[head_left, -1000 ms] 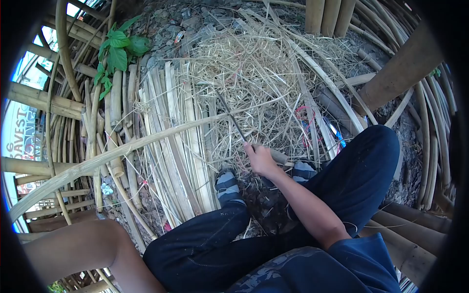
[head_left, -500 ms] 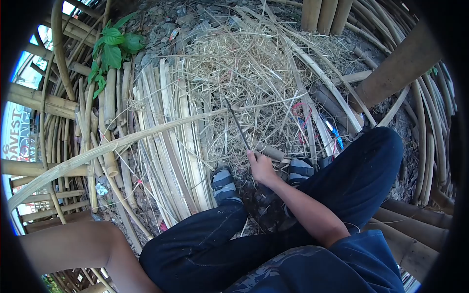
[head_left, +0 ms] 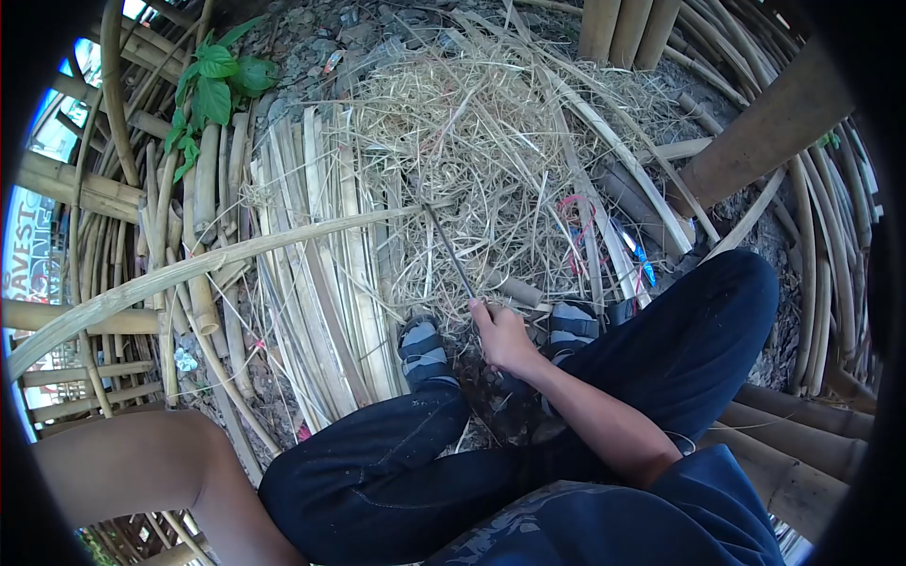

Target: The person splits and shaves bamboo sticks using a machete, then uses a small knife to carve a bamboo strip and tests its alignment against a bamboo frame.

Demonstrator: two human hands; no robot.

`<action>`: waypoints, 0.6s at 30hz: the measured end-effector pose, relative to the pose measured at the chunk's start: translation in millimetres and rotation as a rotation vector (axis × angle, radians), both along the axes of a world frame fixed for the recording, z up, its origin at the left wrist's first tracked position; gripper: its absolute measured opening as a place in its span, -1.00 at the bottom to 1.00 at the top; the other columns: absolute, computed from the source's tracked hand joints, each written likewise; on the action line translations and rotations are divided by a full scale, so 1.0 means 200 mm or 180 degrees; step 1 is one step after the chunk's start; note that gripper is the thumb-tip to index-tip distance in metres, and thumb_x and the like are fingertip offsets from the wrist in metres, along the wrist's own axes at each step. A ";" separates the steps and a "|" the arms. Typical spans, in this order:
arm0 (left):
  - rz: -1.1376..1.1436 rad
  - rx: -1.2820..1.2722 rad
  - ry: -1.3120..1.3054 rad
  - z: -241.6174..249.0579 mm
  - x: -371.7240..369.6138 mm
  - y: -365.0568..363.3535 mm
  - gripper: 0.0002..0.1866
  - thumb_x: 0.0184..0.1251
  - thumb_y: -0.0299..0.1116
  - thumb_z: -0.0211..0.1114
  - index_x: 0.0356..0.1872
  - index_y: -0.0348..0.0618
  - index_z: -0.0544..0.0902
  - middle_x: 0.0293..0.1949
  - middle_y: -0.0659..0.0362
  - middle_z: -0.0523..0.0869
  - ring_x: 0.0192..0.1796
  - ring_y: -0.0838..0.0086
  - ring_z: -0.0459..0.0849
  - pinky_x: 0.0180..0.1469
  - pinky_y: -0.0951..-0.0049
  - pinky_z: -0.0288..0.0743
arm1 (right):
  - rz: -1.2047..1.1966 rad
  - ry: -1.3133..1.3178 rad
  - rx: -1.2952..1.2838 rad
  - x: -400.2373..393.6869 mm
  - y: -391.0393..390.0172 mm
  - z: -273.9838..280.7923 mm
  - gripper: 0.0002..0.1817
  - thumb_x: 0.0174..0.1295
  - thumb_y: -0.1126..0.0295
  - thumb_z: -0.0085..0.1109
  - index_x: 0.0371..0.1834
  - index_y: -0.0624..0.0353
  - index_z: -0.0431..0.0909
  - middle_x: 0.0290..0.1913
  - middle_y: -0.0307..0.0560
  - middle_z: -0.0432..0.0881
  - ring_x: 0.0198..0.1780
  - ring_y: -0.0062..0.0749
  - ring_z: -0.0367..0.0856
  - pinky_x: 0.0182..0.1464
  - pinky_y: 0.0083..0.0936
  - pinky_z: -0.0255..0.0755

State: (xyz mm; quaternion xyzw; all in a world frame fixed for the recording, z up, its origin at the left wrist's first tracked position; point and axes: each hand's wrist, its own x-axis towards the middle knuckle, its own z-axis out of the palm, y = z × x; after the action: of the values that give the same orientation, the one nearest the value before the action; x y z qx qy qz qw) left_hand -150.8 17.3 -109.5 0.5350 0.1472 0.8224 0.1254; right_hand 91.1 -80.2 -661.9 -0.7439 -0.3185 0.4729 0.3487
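Note:
My right hand (head_left: 505, 340) is closed around the handle of a knife, just in front of my feet. The knife's thin dark blade (head_left: 451, 250) points up and to the left, its upper part meeting a bamboo strip (head_left: 226, 255). That long pale strip crosses from the left edge of the view to the blade and bends along its length. My left forearm (head_left: 118, 467) reaches out of the view at lower left, and the left hand is outside the picture.
A heap of bamboo shavings (head_left: 472, 123) covers the ground ahead. Split bamboo slats (head_left: 326, 264) lie left of my feet, near a leafy plant (head_left: 215, 90). A thick bamboo post (head_left: 764, 132) leans at right, with a blue wrapper (head_left: 640, 255) below it.
The strip has slid left across the blade, so its thin right end now stops near the knife. My right hand has shifted slightly left in the view.

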 end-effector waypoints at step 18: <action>-0.1553 0.0279 0.0733 -0.10 -0.02 0.20 -0.73 0.57 -0.27 -0.08 -0.25 -0.25 0.47 -0.62 0.30 0.21 -0.69 0.58 0.04 -0.75 0.55 -0.09 | -0.0553 0.1761 -0.0982 0.03 0.08 0.38 -0.61 0.45 0.19 0.07 0.05 0.31 0.30 -0.43 -0.12 0.50 -0.52 -0.48 0.52 -0.59 -0.45 0.47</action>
State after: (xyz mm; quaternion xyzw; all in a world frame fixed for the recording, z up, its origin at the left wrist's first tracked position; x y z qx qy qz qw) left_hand -155.6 57.4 -130.2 0.6496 -0.0085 0.7073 0.2789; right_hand 96.4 -63.8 -585.8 -0.6557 -0.0716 0.6681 0.3443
